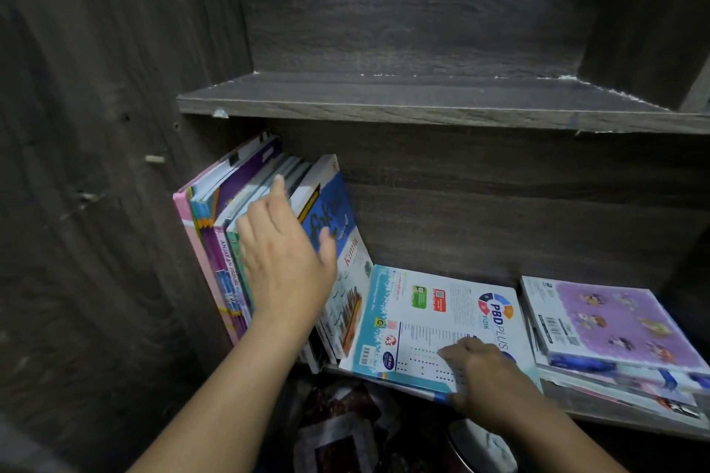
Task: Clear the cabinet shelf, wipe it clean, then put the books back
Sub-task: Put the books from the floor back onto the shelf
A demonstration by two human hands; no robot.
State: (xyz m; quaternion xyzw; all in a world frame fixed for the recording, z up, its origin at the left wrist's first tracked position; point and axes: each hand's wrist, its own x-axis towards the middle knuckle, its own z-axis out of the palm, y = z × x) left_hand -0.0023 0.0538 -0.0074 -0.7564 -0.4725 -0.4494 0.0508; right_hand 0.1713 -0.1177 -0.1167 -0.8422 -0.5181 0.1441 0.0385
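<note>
Head view: lower shelf (634, 426) of the dark wood cabinet (96, 165) holds the books. At left, a row of books (215, 227) leans vs. the cabinet's left wall. Left hand (284, 265) lies flat on the row, fingers straight, thumb on the blue book (334, 211) at the row's right end. Mid-shelf, PBD book (434, 307) lies flat, touching the row's foot. Right hand (484, 372) grips its near edge, fingers curled on top. Just right of it a stack (607, 319) lies flat, purple cover up. Upper shelf (384, 96) sits above.
</note>
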